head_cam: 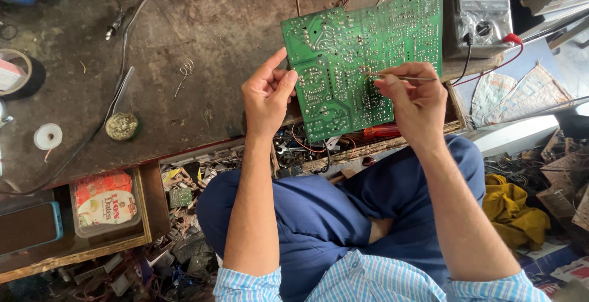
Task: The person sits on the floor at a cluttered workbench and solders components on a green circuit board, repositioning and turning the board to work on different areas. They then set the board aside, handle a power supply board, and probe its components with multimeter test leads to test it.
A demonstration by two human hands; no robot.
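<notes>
The board, green and solder side up, is held tilted above the far edge of the dark surface, just in front of a grey meter with red and black leads. The left hand grips its left edge, fingers closed on it with the thumb on top. The right hand pinches a thin metal probe between thumb and fingers, the tip touching the board near its middle. A round tin and a white tape roll lie well apart to the left. Below, open drawers hold a packet and scrap parts.
</notes>
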